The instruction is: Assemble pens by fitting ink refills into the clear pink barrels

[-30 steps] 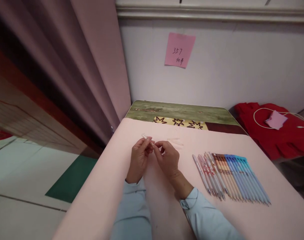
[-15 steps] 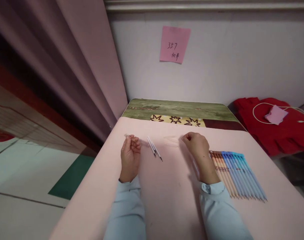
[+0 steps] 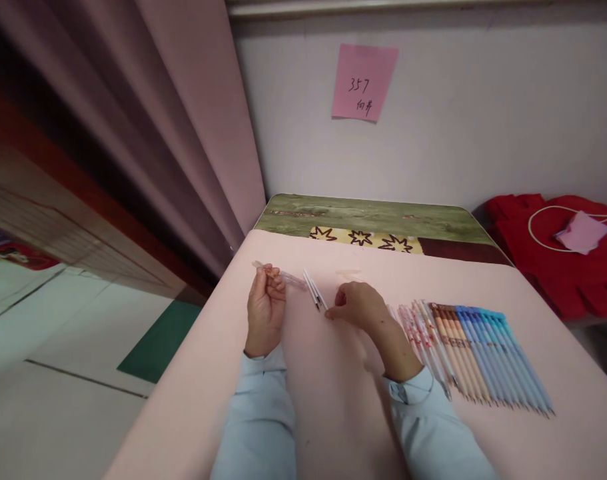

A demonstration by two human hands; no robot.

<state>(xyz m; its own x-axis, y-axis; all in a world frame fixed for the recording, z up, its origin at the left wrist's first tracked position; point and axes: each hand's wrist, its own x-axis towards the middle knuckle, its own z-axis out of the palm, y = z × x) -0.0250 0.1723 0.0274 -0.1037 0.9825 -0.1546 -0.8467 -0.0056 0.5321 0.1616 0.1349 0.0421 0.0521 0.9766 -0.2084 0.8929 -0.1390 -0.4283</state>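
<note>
My left hand (image 3: 266, 303) is closed around a clear pen barrel (image 3: 294, 280), which lies slantwise across its fingers. Beside that barrel, white pen refills (image 3: 312, 287) with dark tips lie together on the pink tabletop (image 3: 328, 393). The thumb and forefinger of my right hand (image 3: 358, 305) pinch at the lower end of one refill. Just beyond the right hand are small clear pen parts (image 3: 348, 272), too faint to make out fully. To the right of my right wrist, pens with red-and-white patterned barrels (image 3: 423, 333) lie in a row.
Brown-topped pens (image 3: 458, 353) and blue pens (image 3: 508, 360) continue the row rightward. A green wood-patterned surface (image 3: 373, 208) shows at the table's back edge, against the wall. Red cloth (image 3: 523, 253) with a cord lies right of the table; a curtain (image 3: 208, 133) hangs at left.
My right hand has moved left and toward me, from the clear parts to the refills. The patterned pens beside its wrist now show. My left hand still holds the barrel.
</note>
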